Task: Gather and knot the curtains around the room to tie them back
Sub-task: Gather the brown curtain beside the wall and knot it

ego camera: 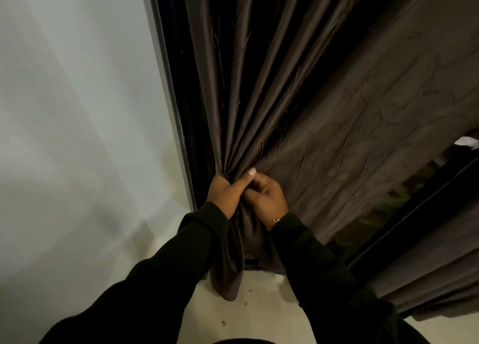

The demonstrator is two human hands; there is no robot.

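Against the pale grey-white wall [77, 110] and its thin grey frame edge [168, 84], a dark brown embroidered fabric curtain [337, 110] hangs, fanning out upward and to the right from one gathered point low in the view. Below that point its bunched tail drops between the forearms toward the light tiled floor [259, 312]. A second dark brown curtain panel [427, 266] hangs at the lower right, with dark glass between the two. Both arms wear dark ribbed knit sleeves [160, 279]. The left hand [228, 190] clenches the gathered pleats, fingers wrapped round the bunch. The right hand [267, 193], touching the left, pinches the same bunch just beside it, its thumb laid across the folds. A thin bracelet [276, 220] shows at the right wrist.
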